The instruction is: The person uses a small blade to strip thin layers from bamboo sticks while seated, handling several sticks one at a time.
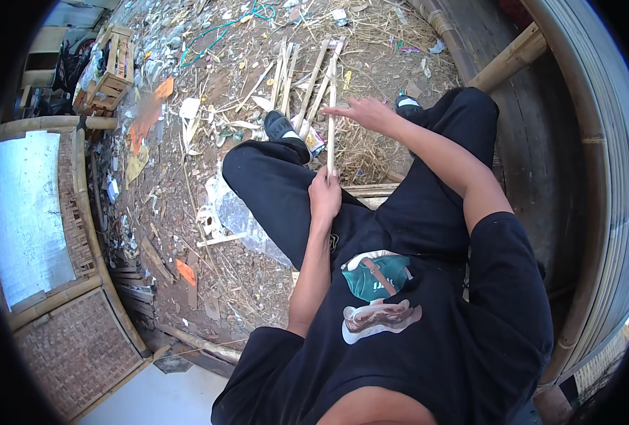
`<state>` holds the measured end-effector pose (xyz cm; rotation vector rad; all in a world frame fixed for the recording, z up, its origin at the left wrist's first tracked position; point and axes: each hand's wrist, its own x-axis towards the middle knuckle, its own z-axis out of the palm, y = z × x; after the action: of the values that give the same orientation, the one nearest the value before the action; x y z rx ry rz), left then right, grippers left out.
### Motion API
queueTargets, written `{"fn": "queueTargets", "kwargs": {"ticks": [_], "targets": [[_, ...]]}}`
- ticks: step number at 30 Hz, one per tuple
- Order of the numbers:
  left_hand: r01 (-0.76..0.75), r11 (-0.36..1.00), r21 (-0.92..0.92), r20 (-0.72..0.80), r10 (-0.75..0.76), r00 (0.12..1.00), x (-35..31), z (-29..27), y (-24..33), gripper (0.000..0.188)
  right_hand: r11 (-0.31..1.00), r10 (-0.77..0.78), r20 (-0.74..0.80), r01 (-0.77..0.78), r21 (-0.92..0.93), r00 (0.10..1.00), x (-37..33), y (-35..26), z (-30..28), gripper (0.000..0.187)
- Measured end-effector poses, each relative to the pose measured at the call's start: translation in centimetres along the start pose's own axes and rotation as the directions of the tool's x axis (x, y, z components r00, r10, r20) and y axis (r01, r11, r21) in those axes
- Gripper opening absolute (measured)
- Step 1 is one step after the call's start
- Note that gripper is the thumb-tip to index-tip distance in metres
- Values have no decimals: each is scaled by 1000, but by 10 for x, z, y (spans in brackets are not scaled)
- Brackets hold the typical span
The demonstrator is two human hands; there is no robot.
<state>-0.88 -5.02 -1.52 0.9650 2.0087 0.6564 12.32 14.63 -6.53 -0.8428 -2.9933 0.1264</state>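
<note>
My left hand [324, 193] is closed round the near end of a long, pale bamboo strip [331, 145], held between my knees. The strip points away from me over the ground. Farther along it, my right hand [371, 115] reaches in from the right. Its index finger stretches across the strip, tip just past the left edge, while the other fingers look partly curled and their undersides are hidden. Beyond my hands, several more bamboo strips [285, 76] lie on the ground near my left shoe [280, 127].
Litter and dry straw [367, 152] cover the dirt ground. Clear plastic sheeting [240, 219] lies beside my left leg. A wooden crate [112, 71] stands at the far left, and a bamboo-framed woven panel [81, 354] nearer. Bamboo poles [594, 156] line the right side.
</note>
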Motion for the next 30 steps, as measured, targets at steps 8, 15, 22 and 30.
{"fn": "queueTargets", "kwargs": {"ticks": [8,15,22,30], "targets": [[5,965,-264,160,39,986,2,2,8,28,689,318,-172,-103,717,932,-9,10,-15,78],[196,858,-474,434,35,900,29,-6,31,35,277,382,232,-350,895,895,-13,26,-24,64],[194,816,-544,467,102,879,67,9,43,28,792,355,-52,-271,548,933,-21,19,-27,26],[-100,971,-219,177,141,974,74,38,15,25,963,214,-179,-177,203,960,-20,14,1,29]]}}
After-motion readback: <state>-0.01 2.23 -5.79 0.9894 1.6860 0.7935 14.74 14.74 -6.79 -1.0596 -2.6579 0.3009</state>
